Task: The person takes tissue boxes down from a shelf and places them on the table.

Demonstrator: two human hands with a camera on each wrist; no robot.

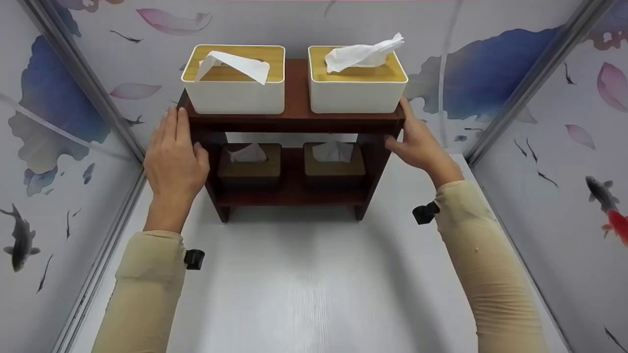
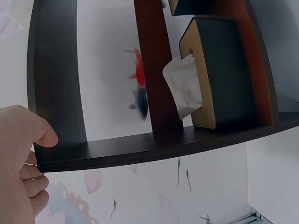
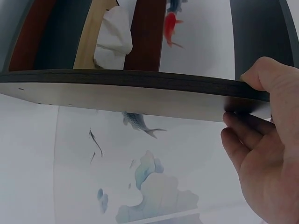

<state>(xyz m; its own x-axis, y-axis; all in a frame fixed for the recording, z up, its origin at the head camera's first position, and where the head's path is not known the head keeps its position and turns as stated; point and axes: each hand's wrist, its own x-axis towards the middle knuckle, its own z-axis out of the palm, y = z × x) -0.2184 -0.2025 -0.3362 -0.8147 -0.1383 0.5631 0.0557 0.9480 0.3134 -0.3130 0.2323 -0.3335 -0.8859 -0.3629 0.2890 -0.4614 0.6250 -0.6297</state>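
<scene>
Wooden shelf held at its ends. The dark-brown 2-tier wooden shelf (image 1: 297, 88) lies toward the far side, between the 2 hands, its long axis running left to right; the governing relation is that each hand meets 1 end of that axis, so neither is nearer. The left hand (image 1: 172, 162) holds the upper part of the left side panel, its long fingers close together along the outer face and its thumb apart on the inner side, as the left wrist view confirms. The right hand (image 1: 419, 139) grips the opposite end in a narrow pinch, thumb over the near edge of the right side panel, fingertips against the outer face. From either hand the shelf therefore extends inward. On the upper board sit 2 white-walled tissue boxes with wooden lids: the left upper box (image 1: 238, 98) and the right upper box (image 1: 358, 98), well apart from each other. On the lower board are the left lower box (image 1: 249, 169) and the right lower box (image 1: 334, 169), darker-walled, also wooden-lidded. White tissue shows at all 4 lids; no finger visibly touches a box. A white tabletop (image 1: 294, 284) spreads below and nearer; whether the shelf's feet bear on it cannot be told. Beyond stands the far wall (image 1: 265, 19), with painted petals, and at the right a wall (image 1: 554, 215) with painted fish.
</scene>
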